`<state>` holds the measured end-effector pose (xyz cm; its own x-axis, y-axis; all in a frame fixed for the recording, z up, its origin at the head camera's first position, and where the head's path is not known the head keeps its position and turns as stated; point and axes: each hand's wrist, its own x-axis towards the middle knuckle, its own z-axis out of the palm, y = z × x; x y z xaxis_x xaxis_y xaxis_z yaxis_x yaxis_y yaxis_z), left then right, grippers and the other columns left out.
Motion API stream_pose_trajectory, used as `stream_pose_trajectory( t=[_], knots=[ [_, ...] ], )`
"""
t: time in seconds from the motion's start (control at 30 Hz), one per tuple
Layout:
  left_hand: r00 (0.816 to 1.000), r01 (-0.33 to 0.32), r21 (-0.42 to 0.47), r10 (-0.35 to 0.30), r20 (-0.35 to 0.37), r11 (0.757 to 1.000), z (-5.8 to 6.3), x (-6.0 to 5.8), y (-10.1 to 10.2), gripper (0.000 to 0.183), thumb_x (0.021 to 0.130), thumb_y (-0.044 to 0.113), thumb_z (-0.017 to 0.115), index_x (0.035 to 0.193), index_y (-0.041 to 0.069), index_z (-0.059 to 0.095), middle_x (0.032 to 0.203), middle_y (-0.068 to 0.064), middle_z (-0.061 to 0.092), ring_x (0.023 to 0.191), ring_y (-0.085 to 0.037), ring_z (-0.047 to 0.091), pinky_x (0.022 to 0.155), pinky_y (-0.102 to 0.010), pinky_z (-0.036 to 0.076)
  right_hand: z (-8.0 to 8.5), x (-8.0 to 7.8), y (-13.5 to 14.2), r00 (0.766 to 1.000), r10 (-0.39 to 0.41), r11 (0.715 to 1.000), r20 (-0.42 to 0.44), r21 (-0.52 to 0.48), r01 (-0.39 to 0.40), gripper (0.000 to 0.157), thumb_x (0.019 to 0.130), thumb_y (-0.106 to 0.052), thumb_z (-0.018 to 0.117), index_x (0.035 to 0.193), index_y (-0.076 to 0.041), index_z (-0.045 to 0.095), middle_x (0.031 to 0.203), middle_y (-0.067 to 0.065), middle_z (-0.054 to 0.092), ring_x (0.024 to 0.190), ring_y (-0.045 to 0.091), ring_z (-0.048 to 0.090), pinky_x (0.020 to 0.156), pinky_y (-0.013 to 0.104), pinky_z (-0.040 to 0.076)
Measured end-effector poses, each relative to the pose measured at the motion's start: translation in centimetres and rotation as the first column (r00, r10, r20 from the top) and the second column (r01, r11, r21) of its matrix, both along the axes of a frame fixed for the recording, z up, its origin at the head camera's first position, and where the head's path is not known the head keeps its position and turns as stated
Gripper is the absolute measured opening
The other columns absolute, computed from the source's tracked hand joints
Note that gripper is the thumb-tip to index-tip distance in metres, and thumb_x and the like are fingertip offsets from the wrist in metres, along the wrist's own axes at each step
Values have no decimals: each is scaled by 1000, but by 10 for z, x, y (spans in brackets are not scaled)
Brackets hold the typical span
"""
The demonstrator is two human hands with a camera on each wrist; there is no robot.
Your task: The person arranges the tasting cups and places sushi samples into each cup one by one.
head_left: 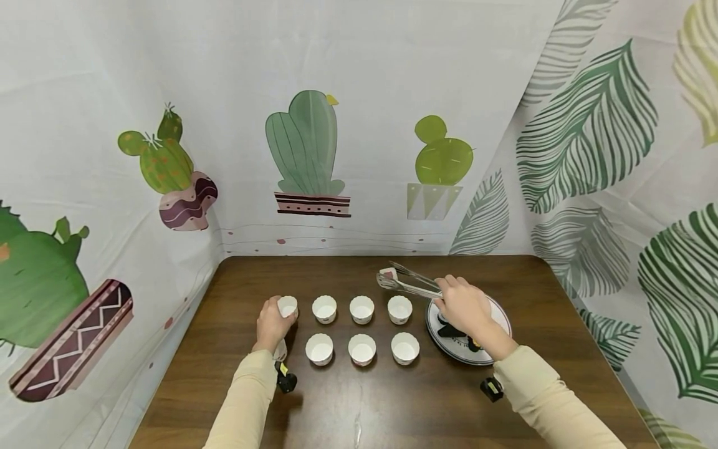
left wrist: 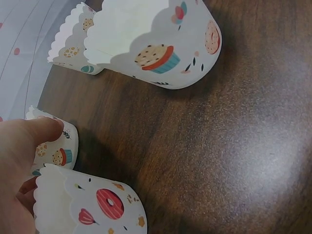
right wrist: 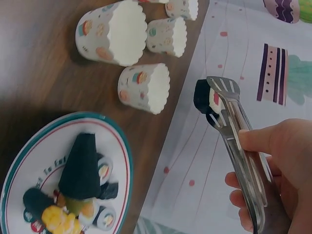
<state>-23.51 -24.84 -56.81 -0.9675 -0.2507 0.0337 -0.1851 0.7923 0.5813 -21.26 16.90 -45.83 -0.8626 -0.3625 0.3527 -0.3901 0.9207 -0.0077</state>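
Right hand (head_left: 465,307) out over the plate (right wrist: 39,151), tongs (right wrist: 270,212) gripped, sushi piece (right wrist: 201,97) nipped at the tips; left hand (head_left: 273,323) round a cup (head_left: 288,305).

My right forearm crosses the plate, masking some of its food; my fingers and thumb wrap the tongs, and the sushi piece sits beyond the back row's right end. My left thumb presses that far-left cup's wall; a nearer cup (left wrist: 97,204) is partly hidden by my wrist. Six more cups (head_left: 361,354) stand between.
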Motion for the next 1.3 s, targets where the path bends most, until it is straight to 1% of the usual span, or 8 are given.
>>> stream_pose_trajectory(
  t=[0.2, 0.37, 0.53, 0.73, 0.87, 1.07, 1.3],
  knots=[
    [1000, -4, 8, 4, 13, 1000, 1, 0, 0, 62, 73, 21, 72, 124, -2, 46, 118, -24, 51, 107, -43, 51, 87, -54, 41, 0, -2, -16, 1000, 11, 1000, 29, 13, -11, 39, 79, -26, 69, 110, -4, 62, 97, 8, 63, 86, 25, 59, 60, 34, 50],
    [1000, -5, 9, 5, 10, 1000, 1, 0, 0, 62, 73, 21, 72, 125, -2, 46, 119, -25, 51, 107, -43, 51, 87, -54, 41, -1, -3, -32, 999, 37, 999, 7, 9, -37, 39, 77, -26, 71, 109, -4, 63, 94, 7, 62, 85, 25, 60, 58, 34, 49],
    [1000, -3, 3, 3, 6, 1000, 2, 1, 1, 62, 73, 21, 73, 124, -2, 46, 117, -24, 52, 106, -43, 52, 86, -54, 41, -3, -5, -48, 998, 67, 997, -15, 35, -66, 38, 77, -28, 70, 108, -6, 63, 93, 6, 62, 82, 24, 60, 59, 34, 49],
    [1000, 0, 5, 0, 3, 1000, 3, 2, 1, 62, 73, 20, 73, 124, -3, 46, 116, -25, 52, 106, -43, 52, 86, -54, 41, -3, -5, -69, 993, 115, 993, -19, 43, -114, 37, 79, -29, 70, 107, -7, 63, 93, 6, 63, 79, 22, 60, 57, 31, 49],
    [1000, 3, 1, -3, -8, 1000, 3, 2, 2, 62, 73, 20, 74, 123, -3, 47, 116, -25, 52, 105, -43, 52, 86, -55, 41, -2, -5, -82, 991, 130, 990, -13, 48, -129, 37, 79, -29, 69, 107, -7, 63, 92, 5, 62, 78, 21, 59, 57, 30, 49],
    [1000, 4, -5, -4, -13, 1000, 2, 1, 1, 62, 73, 20, 74, 123, -4, 47, 116, -25, 53, 105, -43, 52, 86, -54, 41, -3, -7, -101, 989, 147, 988, 2, 42, -147, 37, 78, -28, 69, 107, -7, 63, 93, 5, 62, 79, 21, 59, 60, 32, 50],
    [1000, -7, -2, 7, -1, 1000, 2, 1, 0, 62, 72, 22, 74, 123, -1, 47, 116, -25, 52, 105, -43, 52, 86, -54, 42, 0, -11, -120, 987, 144, 988, 68, 50, -148, 36, 82, -30, 65, 111, -9, 63, 97, 3, 62, 84, 20, 59, 63, 30, 50]
  ],
)
